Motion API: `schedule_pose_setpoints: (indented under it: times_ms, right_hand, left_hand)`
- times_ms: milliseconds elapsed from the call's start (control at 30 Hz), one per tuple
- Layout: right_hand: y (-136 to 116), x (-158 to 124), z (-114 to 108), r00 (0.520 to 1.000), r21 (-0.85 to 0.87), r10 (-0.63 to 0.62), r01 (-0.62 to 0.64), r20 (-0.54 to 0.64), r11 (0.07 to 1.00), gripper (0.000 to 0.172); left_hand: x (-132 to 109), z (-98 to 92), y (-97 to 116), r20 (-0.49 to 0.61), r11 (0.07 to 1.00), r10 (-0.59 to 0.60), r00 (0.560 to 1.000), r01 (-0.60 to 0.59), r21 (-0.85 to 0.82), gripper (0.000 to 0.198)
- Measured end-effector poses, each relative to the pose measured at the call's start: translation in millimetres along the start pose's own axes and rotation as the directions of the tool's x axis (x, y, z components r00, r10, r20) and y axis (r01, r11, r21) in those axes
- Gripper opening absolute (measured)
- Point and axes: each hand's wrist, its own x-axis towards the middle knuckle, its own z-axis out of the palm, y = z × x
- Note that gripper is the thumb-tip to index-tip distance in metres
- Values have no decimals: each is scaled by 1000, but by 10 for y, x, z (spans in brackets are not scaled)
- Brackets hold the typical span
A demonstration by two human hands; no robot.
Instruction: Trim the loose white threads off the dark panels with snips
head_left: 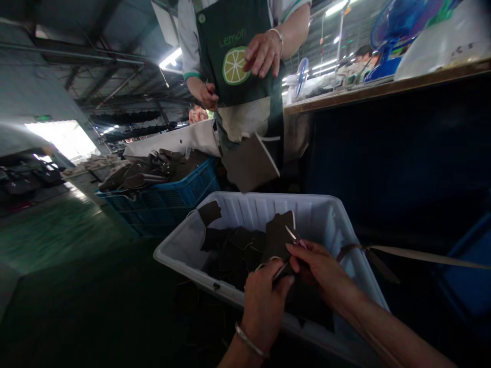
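My left hand (264, 296), with a bangle on the wrist, is closed on a dark fabric piece (278, 235) with pale edging. The piece stands up over the near right part of a white plastic bin (337, 214). In my right hand (312, 260) is a pair of small scissors (294, 236), its pointed blades directed up and left in front of the fabric. The fingers of both hands nearly meet at the fabric's lower edge. More dark fabric pieces (233, 250) lie heaped in the bin beneath.
Across the bin stands a person in a green apron (245, 61). A dark pale-edged piece (251, 163) hangs in the air before them, apparently unheld. Left of the bin is a blue crate (184, 191) piled with dark pieces. A table edge (383, 87) runs along the right.
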Motion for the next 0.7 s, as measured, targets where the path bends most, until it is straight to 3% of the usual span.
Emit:
schedule_pose_setpoints:
  times_ms: [133,267,400,467,567,633,700]
  right_hand:
    - [-12,28,-60,997,-123,32,-23,69,992,44]
    - [-68,22,-176,957,-368,-105,203,270,907,58]
    - [-98,-3,-268,914,-465,-114,302,389,832,58]
    - [-125,-40,-272,922,-484,-106,290,372,825,59]
    - [-246,-144,-237,937,-363,-83,212,341,907,58]
    - [-381,-225,-225,945,-195,-85,152,314,969,52]
    - [-526,-293,-251,962,-17,-132,139,240,990,48]
  left_hand:
    - [57,-56,-58,22,984,26,999,-22,-178,11]
    - [148,-219,-170,153,889,-7,988,77,-452,19]
    - [150,-321,-182,283,801,50,958,131,-584,25]
    - [142,-335,-165,255,789,-6,967,161,-592,25]
    - [142,-441,-102,211,747,-104,972,216,-629,22]
    - [123,-651,-8,143,688,-128,981,191,-700,20]
    - [53,-995,129,-44,620,-188,981,84,-780,21]
